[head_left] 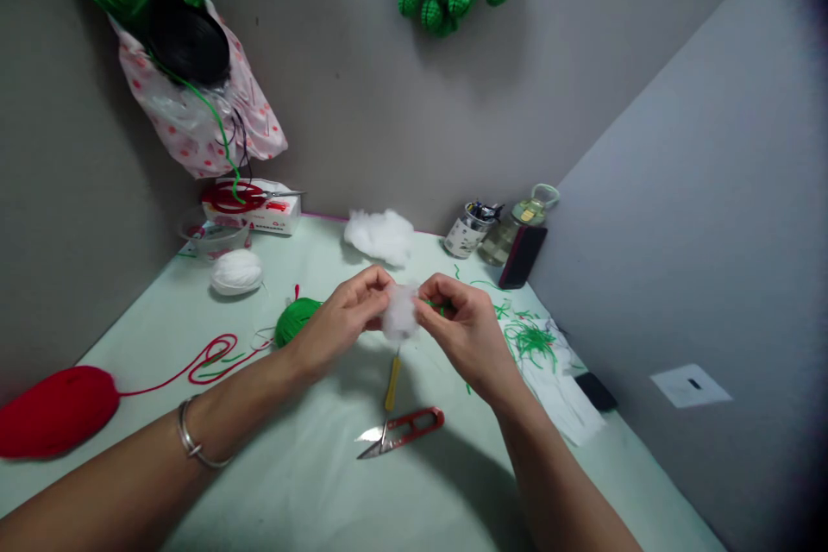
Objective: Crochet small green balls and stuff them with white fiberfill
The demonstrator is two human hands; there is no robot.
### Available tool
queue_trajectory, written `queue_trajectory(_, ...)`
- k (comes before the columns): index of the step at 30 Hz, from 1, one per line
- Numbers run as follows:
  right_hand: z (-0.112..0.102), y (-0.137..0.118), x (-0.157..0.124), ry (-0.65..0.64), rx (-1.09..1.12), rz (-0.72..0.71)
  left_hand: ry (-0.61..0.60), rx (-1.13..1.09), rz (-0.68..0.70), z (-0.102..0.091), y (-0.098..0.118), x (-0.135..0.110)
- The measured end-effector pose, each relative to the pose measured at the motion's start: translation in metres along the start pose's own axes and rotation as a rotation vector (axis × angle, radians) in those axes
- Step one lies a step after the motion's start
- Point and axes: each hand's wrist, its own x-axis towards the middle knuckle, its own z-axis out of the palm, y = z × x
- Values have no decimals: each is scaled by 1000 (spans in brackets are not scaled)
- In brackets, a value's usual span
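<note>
Between my two hands hangs a small tuft of white fiberfill stuffing (401, 313), held above the table. My left hand (353, 310) pinches its left side between thumb and fingers. On the other side my right hand (456, 310) pinches it too, and a bit of green shows near those fingers. Just below lie a crochet hook with a yellow handle (392, 384) and red-handled thread snips (414, 426) with their blades apart. A bigger clump of the stuffing (380, 236) rests at the back by the wall. A green yarn ball (296, 321) sits partly behind my left wrist.
Red yarn (58, 412) and a white yarn ball (236, 272) lie at left, near a box (278, 214) with scissors (249, 195). A pen cup (466, 233), bottle (501, 240) and phone (523, 257) stand at back right. Green yarn scraps (534, 343) cover the right side.
</note>
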Motion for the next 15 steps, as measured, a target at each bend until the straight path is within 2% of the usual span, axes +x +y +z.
queue_trajectory(4, -7, -5, -4, 23, -76, -25, -89, 30, 16, -3, 3, -1)
queue_trajectory(9, -19, -10, -6, -159, -39, -70, -116, 93, 35, -11, 0, 2)
queue_trajectory(12, -15, -15, -10, -214, -16, -40, -19, 246, 75, -7, -4, 0)
queue_trajectory(15, -4, -22, -18, -185, -24, -40, 143, 444, 217, -1, -6, -3)
